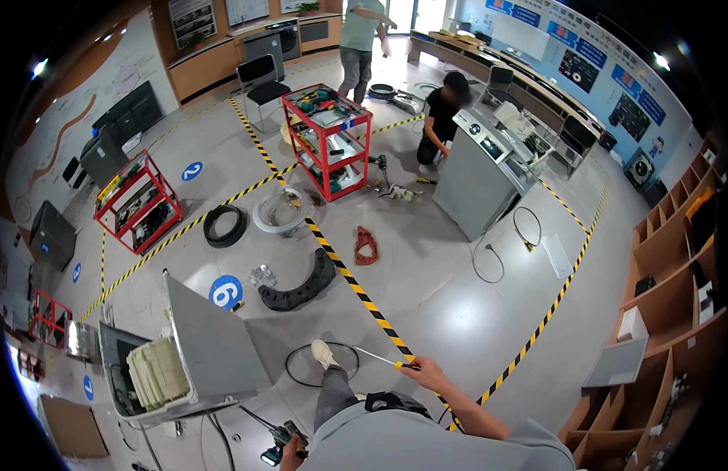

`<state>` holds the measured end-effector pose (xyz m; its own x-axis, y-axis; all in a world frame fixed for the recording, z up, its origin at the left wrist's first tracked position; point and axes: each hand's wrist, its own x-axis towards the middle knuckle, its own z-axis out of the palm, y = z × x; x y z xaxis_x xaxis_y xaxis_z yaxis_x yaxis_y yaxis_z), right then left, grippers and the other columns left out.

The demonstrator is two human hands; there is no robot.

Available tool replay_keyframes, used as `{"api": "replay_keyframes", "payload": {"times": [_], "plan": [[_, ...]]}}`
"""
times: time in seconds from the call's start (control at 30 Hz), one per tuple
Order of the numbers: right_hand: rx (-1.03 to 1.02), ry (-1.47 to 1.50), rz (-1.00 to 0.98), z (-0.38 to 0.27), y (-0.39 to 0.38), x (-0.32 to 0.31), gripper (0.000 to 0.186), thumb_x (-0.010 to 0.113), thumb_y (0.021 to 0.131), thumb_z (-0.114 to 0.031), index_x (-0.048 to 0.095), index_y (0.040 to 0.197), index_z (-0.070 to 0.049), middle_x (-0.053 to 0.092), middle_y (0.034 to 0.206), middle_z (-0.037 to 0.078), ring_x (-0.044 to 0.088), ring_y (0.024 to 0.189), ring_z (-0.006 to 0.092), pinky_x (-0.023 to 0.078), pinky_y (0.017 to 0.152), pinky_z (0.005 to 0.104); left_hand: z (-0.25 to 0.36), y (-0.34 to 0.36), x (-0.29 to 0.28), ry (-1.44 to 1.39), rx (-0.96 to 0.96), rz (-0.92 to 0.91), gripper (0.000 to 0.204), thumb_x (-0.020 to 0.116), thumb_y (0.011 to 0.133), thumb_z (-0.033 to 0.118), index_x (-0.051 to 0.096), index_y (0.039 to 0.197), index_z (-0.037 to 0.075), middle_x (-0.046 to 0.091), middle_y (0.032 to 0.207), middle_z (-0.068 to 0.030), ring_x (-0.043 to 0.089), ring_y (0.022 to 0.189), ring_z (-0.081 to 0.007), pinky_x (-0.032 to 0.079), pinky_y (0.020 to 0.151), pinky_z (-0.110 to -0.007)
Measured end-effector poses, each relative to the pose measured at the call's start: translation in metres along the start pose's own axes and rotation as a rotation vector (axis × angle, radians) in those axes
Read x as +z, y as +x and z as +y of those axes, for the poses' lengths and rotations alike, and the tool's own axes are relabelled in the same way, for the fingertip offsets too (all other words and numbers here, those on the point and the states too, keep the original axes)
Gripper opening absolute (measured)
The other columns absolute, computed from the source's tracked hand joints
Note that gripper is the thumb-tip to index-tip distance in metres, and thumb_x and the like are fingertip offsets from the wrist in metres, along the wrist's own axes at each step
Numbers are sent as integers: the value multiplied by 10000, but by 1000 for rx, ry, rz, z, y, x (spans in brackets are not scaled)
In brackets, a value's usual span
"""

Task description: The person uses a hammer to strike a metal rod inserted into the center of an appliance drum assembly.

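Seen from above, a wide grey floor (427, 251) is crossed by yellow-and-black striped tape. At lower left stands an opened grey appliance cabinet (215, 341), a ribbed cream part (157, 373) inside it. At upper right, a co-worker in black (438, 118) crouches beside a second grey machine (474, 177). Farther back, another person (360, 39) stands behind a red tool cart (329, 188). Mid-floor lie a pale ring (262, 213), a black ring (209, 228), a black curved block (297, 292) and a reddish bracket (365, 247). Nearest, the wearer's pale shoe (323, 353) is set over a loop of black cable (287, 363).

At the bottom edge, the left grip (292, 454) is closed around a teal-and-black power drill (281, 434), its long bit angled up and left, near the opened cabinet. To the right, the right grip (427, 374) is closed around a long screwdriver (406, 366) with a yellow-and-black handle, its thin shaft pointing up and left over the floor.
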<state>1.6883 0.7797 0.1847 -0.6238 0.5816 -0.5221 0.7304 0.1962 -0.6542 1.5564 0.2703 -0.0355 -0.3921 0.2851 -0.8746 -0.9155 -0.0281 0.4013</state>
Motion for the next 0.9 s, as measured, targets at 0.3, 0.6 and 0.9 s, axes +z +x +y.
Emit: {"api": "replay_keyframes", "payload": {"times": [0.3, 0.6, 0.9], "plan": [[10, 30, 89, -58, 69, -4, 484, 676, 739, -441, 628, 914, 8, 637, 779, 156, 604, 716, 279, 469, 659, 359, 89, 32, 32, 627, 126, -112, 301, 633, 819, 293, 579, 979, 43, 572, 773, -69, 560, 665, -198, 449, 555, -324], [32, 47, 174, -170, 156, -12, 340, 662, 792, -271, 619, 905, 46, 638, 746, 116, 583, 658, 166, 456, 622, 300, 189, 46, 106, 374, 37, 162, 328, 635, 817, 321, 584, 934, 19, 555, 734, -60, 537, 615, -181, 437, 518, -306], [93, 108, 134, -188, 226, -13, 306, 649, 817, -260, 586, 815, 39, 543, 626, 39, 467, 551, 105, 380, 519, 256, 255, 101, 117, 140, -131, 327, 393, 629, 819, 367, 584, 956, 1, 547, 741, -61, 516, 573, -160, 442, 498, -282]]}}
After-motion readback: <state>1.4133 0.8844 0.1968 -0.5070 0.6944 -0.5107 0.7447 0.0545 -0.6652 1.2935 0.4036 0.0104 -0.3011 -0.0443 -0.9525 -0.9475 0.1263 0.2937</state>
